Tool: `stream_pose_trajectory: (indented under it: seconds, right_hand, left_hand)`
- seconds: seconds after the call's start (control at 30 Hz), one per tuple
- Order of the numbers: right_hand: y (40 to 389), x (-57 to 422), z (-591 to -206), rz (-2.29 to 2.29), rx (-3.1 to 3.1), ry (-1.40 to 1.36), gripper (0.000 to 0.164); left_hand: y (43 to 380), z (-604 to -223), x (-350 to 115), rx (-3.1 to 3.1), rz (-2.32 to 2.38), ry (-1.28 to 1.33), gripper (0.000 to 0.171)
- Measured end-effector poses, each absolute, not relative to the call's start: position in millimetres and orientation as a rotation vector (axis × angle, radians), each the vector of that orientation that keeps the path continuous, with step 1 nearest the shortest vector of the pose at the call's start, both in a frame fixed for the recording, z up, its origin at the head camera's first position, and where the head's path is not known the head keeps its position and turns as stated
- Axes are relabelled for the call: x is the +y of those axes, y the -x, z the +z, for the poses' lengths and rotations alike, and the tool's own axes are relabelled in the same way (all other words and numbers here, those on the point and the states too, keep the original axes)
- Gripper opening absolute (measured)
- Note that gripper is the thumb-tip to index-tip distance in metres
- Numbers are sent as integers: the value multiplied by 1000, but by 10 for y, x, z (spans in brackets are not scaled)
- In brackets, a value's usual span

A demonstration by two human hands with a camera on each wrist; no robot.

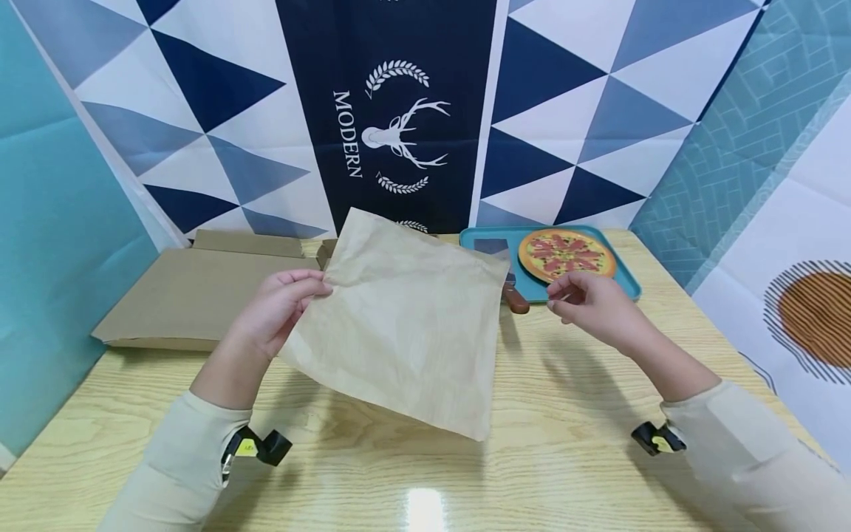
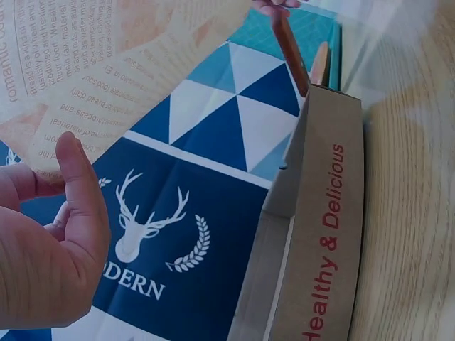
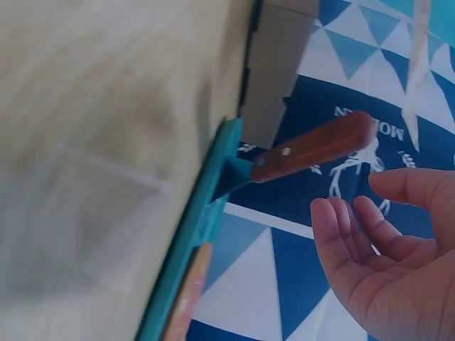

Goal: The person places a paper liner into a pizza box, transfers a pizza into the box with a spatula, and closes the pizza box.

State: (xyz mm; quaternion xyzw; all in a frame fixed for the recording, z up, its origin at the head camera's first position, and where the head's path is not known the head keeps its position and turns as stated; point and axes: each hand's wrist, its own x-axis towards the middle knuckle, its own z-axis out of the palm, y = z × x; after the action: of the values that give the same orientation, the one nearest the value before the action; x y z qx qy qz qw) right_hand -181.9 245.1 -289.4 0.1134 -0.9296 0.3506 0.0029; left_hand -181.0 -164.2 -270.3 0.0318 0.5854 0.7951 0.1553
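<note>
My left hand (image 1: 282, 309) pinches the left edge of a sheet of tan wrapping paper (image 1: 405, 325), held up over the table. In the left wrist view, printed lettering shows on the paper (image 2: 78, 71), and the thumb of my left hand (image 2: 53, 241) presses near its corner. To the right of the sheet, my right hand (image 1: 601, 307) hovers in the air, fingers loosely bent and holding nothing. Close to it in the right wrist view is the wooden handle of a pizza server (image 3: 313, 149). The paper partly covers this server in the head view.
A flat cardboard box (image 1: 193, 295), lettered "Healthy & Delicious" on its side (image 2: 330, 227), lies at the left. A toy pizza (image 1: 565, 255) lies on a teal tray (image 1: 628, 284) at the back right. Patterned cloth (image 1: 558, 111) hangs behind the wooden table (image 1: 565, 458).
</note>
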Motion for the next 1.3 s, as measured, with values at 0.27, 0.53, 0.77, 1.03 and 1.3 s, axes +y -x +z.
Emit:
stream_pose_trajectory:
  seconds: [0.27, 0.53, 0.77, 1.03, 1.3]
  right_hand:
    - [1904, 2298, -2755, 1342, -2790, -374, 31]
    - [1914, 1992, -2728, 2381, -2469, -434, 57]
    - [1931, 1774, -2716, 2588, -2333, -357, 41]
    - [1971, 1672, -2705, 2604, -2204, -279, 26]
    - [1994, 1598, -2694, 2591, -2136, -161, 15]
  left_hand:
    - [1853, -2701, -1644, 1635, 2322, -106, 14]
    - [1887, -2741, -1563, 1606, 2470, -90, 12]
    - [1906, -2757, -1516, 1618, 2521, -157, 9]
    - [1921, -2754, -1562, 1704, 2505, -120, 10]
    - [1955, -2755, -1659, 1705, 2491, -71, 8]
